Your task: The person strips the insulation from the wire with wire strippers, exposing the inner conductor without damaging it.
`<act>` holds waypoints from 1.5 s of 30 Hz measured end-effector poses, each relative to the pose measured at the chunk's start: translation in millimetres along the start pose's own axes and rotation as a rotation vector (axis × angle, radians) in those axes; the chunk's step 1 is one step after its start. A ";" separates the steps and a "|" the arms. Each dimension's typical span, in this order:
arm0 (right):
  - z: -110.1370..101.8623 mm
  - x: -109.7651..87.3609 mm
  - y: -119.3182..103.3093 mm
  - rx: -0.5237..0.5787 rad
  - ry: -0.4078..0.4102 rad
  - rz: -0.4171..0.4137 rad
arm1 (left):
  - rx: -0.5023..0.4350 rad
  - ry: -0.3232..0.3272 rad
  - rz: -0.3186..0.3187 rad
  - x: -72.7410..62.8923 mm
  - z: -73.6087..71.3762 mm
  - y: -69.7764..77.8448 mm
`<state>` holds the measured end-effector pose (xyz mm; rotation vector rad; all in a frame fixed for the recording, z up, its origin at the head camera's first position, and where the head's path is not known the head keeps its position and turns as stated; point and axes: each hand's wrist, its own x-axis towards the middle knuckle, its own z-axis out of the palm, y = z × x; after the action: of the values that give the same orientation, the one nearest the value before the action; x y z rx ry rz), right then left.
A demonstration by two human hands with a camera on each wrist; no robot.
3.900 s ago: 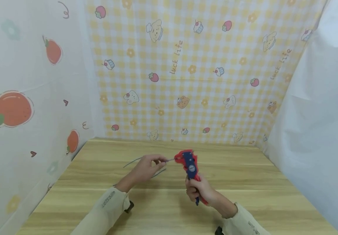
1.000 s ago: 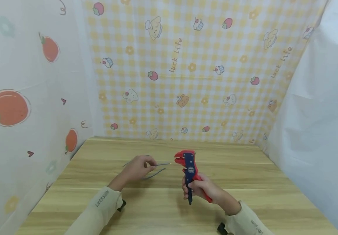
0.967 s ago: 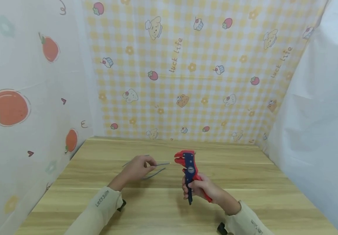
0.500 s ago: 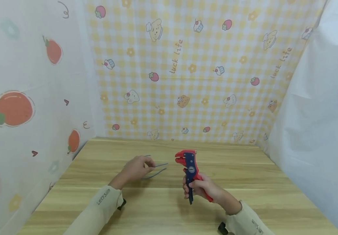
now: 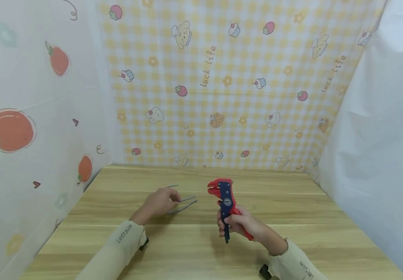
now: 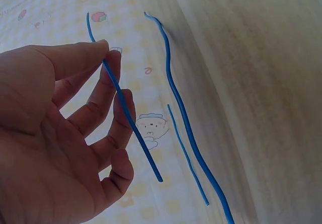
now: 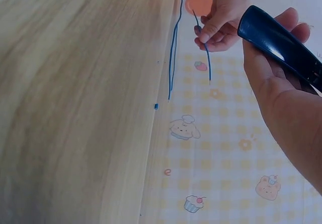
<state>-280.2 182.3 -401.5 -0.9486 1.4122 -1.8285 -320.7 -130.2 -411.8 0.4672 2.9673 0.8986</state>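
Between thumb and forefinger, my left hand [image 5: 157,203] pinches a thin blue wire [image 6: 145,147] above the table; in the right wrist view its near end shows a pale tip. Two more blue wires lie on the table beside that hand, a longer-looking wire [image 6: 183,116] and a shorter-looking wire [image 6: 189,159] in the left wrist view. My right hand [image 5: 245,226] grips the handles of a red and dark blue wire stripper [image 5: 226,196], held upright with its jaws facing left, apart from the wire. In the right wrist view, only a dark blue handle [image 7: 276,40] shows.
A tiny blue piece [image 7: 156,106] lies on the wooden table [image 5: 194,249]. A checked cloth [image 5: 243,132] hangs behind the table, with a printed sheet [image 5: 57,147] at left and a white sheet [image 5: 380,155] at right.
Earlier the wire's end was at the stripper's jaws. My left hand has drawn the wire away leftward and lowered slightly. The stripper's handles have spread; my right hand has stayed nearly still lately.
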 end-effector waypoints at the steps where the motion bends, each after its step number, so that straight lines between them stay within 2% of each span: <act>1: -0.4 0.1 0.2 -0.003 0.000 -0.002 | 0.001 -0.004 -0.006 0.3 -0.1 -0.2; 7: -2.3 1.0 0.7 -0.018 -0.006 -0.009 | 0.000 -0.028 -0.027 2.5 1.0 -3.9; 16: -0.1 1.2 -0.3 -0.027 0.020 0.034 | 0.056 -0.047 -0.020 6.3 5.6 -11.3; 23: 0.9 0.9 -0.2 -0.015 0.001 0.008 | 0.053 -0.068 -0.028 9.7 7.0 -17.0; 37: 1.7 0.4 -1.1 -0.031 0.005 0.011 | 0.080 -0.116 -0.061 17.8 8.5 -19.2; 45: 1.2 1.2 -2.6 -0.049 0.008 0.015 | 0.095 -0.123 -0.050 22.3 8.2 -16.5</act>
<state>-280.0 181.2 -398.6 -0.9533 1.4706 -1.7961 -345.8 -132.5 -425.9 0.4320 2.9044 0.7008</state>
